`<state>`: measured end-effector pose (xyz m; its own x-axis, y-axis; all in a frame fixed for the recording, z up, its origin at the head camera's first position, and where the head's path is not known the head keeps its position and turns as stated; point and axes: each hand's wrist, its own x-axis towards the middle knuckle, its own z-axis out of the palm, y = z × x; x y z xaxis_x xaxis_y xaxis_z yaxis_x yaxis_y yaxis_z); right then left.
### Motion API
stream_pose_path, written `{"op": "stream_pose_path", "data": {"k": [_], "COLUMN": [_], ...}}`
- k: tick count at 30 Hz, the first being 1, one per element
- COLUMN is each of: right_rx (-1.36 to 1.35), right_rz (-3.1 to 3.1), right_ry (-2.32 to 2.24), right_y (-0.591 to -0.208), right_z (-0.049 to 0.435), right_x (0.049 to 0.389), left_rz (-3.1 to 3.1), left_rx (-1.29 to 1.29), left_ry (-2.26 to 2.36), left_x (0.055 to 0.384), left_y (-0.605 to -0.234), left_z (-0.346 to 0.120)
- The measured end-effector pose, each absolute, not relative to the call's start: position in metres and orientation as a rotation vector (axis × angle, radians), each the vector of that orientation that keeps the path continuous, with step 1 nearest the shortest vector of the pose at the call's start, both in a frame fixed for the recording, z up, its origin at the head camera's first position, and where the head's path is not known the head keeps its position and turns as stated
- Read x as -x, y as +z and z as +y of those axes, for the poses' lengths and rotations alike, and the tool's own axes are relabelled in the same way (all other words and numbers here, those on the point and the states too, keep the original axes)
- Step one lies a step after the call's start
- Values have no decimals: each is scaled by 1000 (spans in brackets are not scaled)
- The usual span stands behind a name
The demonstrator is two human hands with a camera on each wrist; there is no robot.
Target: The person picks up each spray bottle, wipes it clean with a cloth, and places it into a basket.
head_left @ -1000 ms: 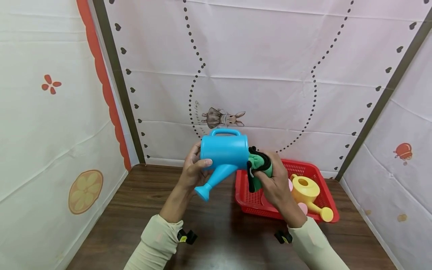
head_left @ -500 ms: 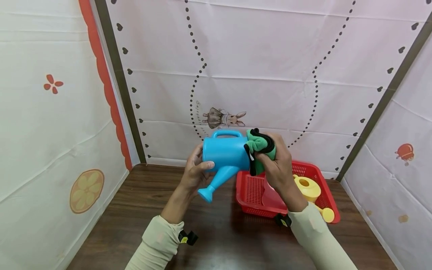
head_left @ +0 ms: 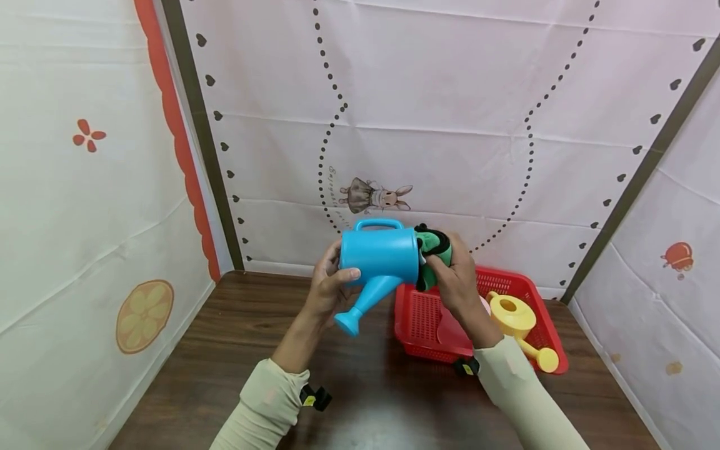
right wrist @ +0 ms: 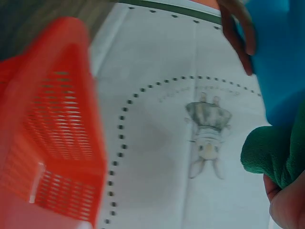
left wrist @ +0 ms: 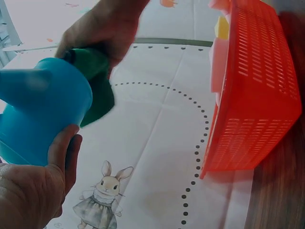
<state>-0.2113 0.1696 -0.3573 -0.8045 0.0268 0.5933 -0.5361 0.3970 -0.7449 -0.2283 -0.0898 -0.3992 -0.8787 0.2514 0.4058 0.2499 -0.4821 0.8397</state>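
A blue toy watering can (head_left: 379, 253) is held on its side above the table, its spout slanting down to the left and its handle on top. My left hand (head_left: 330, 284) grips it at the left end, thumb on the near side. In my right hand (head_left: 458, 275) is a bunched green cloth (head_left: 430, 256) with black edging, pressed to the can's right end. The left wrist view shows the same cloth (left wrist: 97, 86) against the end of the can (left wrist: 47, 105). Most of the right fingers are hidden behind the cloth.
On the right of the dark wooden table (head_left: 253, 337) stands a red perforated basket (head_left: 413, 350). A yellow watering can (head_left: 512, 315) and a pink item (head_left: 452, 331), partly behind the right arm, lie in it. Printed cloth walls (head_left: 439, 94) enclose the table.
The cloth rose over the can's end, then came back down a little against it, the right hand moving with it. The left hand and the can stay almost in place.
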Motion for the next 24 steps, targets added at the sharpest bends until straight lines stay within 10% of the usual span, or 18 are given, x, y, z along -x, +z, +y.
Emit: {"op": "stream_pose_path", "data": {"k": [24], "right_rx": [-651], "right_rz": [-1951], "right_ry": [1118], "right_y": [-362], "right_z": [178], "right_x": [181], "left_rz": [1674], "left_rx": [-690], "left_ry": [2654], "left_x": [224], "left_y": [-403], "left_z": [-82]}}
